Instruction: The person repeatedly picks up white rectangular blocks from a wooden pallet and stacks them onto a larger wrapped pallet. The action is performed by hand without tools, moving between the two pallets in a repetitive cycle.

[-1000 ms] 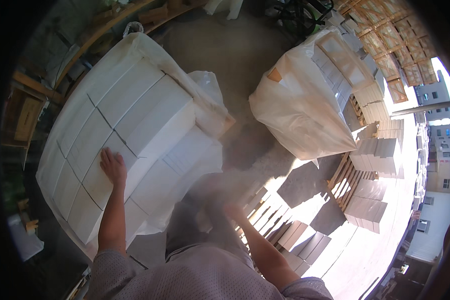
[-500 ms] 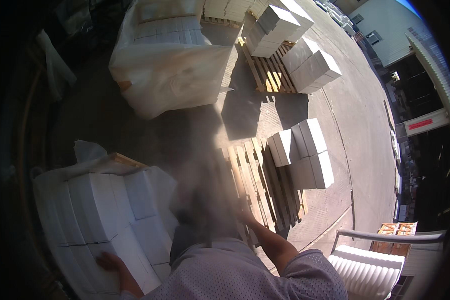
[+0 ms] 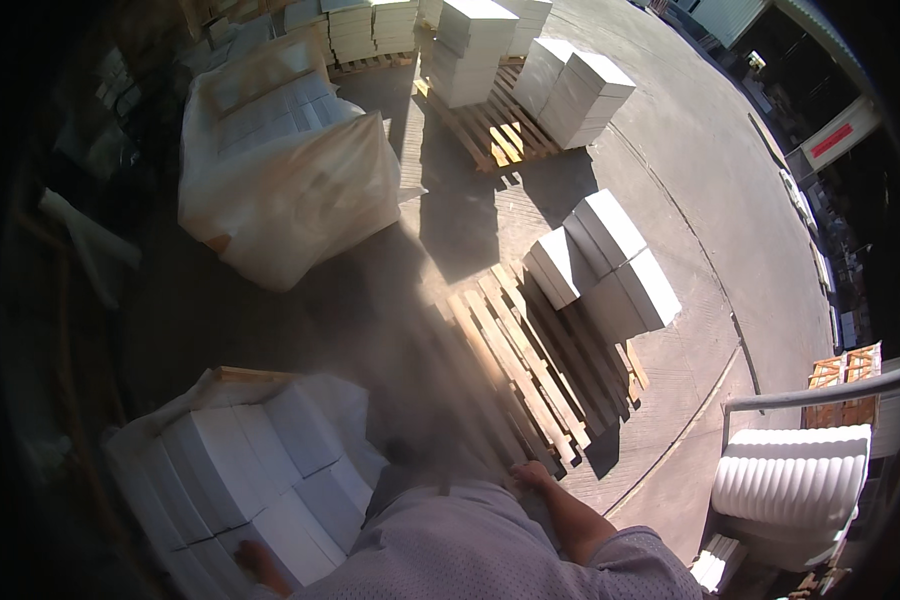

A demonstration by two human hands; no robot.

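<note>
At the lower left, my left hand lies dark and slightly blurred against a load of white boxes; its fingers look extended, not wrapped round anything. Cloudy plastic film hangs along the far side of that load. My right hand hangs low beside my body, near the close end of a wooden pallet. Its fingers seem bent, but their grip is too small and dim to make out; no held thing shows. Several white boxes stand on the pallet's right end.
A film-wrapped load stands at the upper left. Beyond the near pallet is another pallet with white box stacks. To the right are a grey rail and a white ribbed roll. Concrete floor lies between.
The view has turned, so the far pallets sit further left and the ribbed roll shows more. My left hand stays by the boxes; my right hand appears slightly lower and closer to my body.
</note>
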